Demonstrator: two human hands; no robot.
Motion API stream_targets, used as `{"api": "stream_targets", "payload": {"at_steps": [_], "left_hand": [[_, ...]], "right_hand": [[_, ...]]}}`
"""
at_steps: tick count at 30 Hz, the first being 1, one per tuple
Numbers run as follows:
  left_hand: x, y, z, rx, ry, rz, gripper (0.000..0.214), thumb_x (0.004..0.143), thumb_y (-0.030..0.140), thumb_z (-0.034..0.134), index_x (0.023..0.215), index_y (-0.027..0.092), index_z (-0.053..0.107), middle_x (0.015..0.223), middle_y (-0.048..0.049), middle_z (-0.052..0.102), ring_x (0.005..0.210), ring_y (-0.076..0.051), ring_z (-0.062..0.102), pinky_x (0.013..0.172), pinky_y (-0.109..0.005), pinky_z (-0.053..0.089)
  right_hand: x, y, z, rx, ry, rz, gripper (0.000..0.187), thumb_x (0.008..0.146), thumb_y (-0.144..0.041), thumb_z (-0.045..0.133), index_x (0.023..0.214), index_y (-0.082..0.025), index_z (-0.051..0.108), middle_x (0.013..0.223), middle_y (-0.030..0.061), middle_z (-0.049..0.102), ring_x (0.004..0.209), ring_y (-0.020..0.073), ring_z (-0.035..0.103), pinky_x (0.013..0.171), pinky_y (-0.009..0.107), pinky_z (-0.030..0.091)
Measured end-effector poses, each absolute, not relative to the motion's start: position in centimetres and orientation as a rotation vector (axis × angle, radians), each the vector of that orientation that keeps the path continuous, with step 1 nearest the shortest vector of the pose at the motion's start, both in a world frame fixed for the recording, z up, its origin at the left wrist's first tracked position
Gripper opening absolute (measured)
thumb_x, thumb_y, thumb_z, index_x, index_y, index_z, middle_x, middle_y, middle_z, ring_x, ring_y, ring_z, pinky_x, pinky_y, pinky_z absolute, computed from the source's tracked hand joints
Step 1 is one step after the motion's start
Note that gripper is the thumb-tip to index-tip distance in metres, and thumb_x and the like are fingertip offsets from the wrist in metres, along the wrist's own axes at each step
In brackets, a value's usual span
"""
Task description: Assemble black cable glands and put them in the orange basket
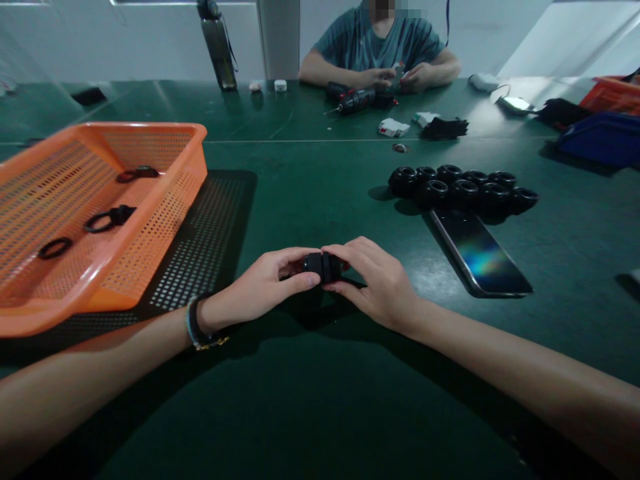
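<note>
Between my two hands is a small black cylindrical part (323, 268) with a seam or groove across its middle, held just above the green table. My left hand (280, 277) grips its left end between thumb and fingers. Closed on its right end is my right hand (373, 277), thumb below and fingers on top. My fingers cover both ends, so whether it is one piece or two joined pieces I cannot tell. Several similar black rounded parts with holes (463, 190) stand grouped at the right. A phone (480, 253) lies in front of them.
An orange perforated basket (195, 167) at the left holds a few black rings and parts. Across the table a person (380, 47) handles a small object behind a power drill (357, 100). A dark bottle (219, 53) stands far back; a blue bin (603, 140) sits far right.
</note>
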State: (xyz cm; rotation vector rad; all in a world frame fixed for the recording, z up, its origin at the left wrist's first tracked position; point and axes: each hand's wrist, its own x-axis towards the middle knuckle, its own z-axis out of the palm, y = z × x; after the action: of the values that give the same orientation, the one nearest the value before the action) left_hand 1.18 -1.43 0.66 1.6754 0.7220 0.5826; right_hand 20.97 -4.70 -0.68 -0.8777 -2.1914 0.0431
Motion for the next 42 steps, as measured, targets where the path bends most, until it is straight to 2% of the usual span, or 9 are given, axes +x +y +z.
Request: {"api": "stream_targets", "payload": {"at_steps": [3,6,10,14,23,30,42], "left_hand": [[1.3,-1.5,0.8,1.669,0.733,0.515,0.023,0.081,0.031,0.055,0.095,0.013,0.06,0.076,-0.0011,0.062,0.072,-0.014,0.058,0.065,-0.024,0.047],[1.4,-1.5,0.9,1.739,0.772,0.485,0.025,0.083,0.033,0.052,0.097,0.013,0.058,0.074,0.0003,0.059,0.063,-0.012,0.053,0.057,-0.022,0.044],[1.3,-1.6,1.0,1.931,0.822,0.501,0.027,0.084,0.033,0.051,0.102,0.013,0.057,0.091,-0.0038,0.064,0.077,-0.015,0.058,0.069,-0.025,0.047],[1.2,-1.9,0.9,2.106,0.87,0.516,0.03,0.085,0.032,0.051,0.108,0.013,0.058,0.105,-0.0078,0.064,0.094,-0.02,0.059,0.084,-0.031,0.046],[1.3,-2.0,0.6,2.323,0.919,0.523,0.025,0.087,0.028,0.056,0.107,0.014,0.056,0.101,-0.0072,0.063,0.09,-0.019,0.059,0.08,-0.031,0.049],[1.3,-2.0,0.2,2.423,0.913,0.559,0.023,0.087,0.028,0.058,0.104,0.013,0.055,0.096,-0.0058,0.061,0.085,-0.018,0.058,0.075,-0.03,0.05],[1.1,-2.1,-0.1,2.56,0.893,0.62,0.025,0.086,0.026,0.059,0.106,0.013,0.053,0.1,-0.0081,0.061,0.092,-0.02,0.058,0.082,-0.033,0.05]], "right_hand": [[21.0,-4.7,-0.7,-0.858,-2.19,-0.015,0.028,0.09,-0.03,0.053,0.112,-0.013,0.055,0.089,0.01,0.068,0.082,0.0211,0.062,0.07,0.036,0.052],[21.0,-4.7,-0.7,-0.868,-2.193,-0.046,0.029,0.092,-0.032,0.049,0.109,-0.01,0.056,0.087,0.0109,0.069,0.079,0.0208,0.062,0.069,0.035,0.052],[20.8,-4.9,-0.7,-0.881,-2.203,-0.057,0.027,0.092,-0.029,0.049,0.103,-0.006,0.058,0.084,0.0122,0.069,0.074,0.0197,0.061,0.066,0.032,0.052],[20.6,-5.2,-0.7,-0.913,-2.208,-0.05,0.027,0.093,-0.03,0.046,0.102,-0.007,0.058,0.081,0.0111,0.069,0.071,0.0187,0.061,0.063,0.031,0.051],[20.6,-5.4,-0.6,-1.086,-2.193,0.223,0.028,0.093,-0.033,0.045,0.1,-0.01,0.059,0.078,0.0078,0.068,0.066,0.0168,0.06,0.057,0.028,0.049],[20.4,-5.4,-0.3,-1.228,-2.142,0.459,0.017,0.088,-0.027,0.052,0.099,-0.017,0.062,0.078,0.004,0.069,0.068,0.0173,0.063,0.057,0.028,0.049],[20.2,-5.3,-0.2,-1.287,-2.116,0.548,0.018,0.086,-0.026,0.056,0.1,-0.017,0.063,0.081,0.0041,0.07,0.072,0.0185,0.065,0.06,0.029,0.051]]}}
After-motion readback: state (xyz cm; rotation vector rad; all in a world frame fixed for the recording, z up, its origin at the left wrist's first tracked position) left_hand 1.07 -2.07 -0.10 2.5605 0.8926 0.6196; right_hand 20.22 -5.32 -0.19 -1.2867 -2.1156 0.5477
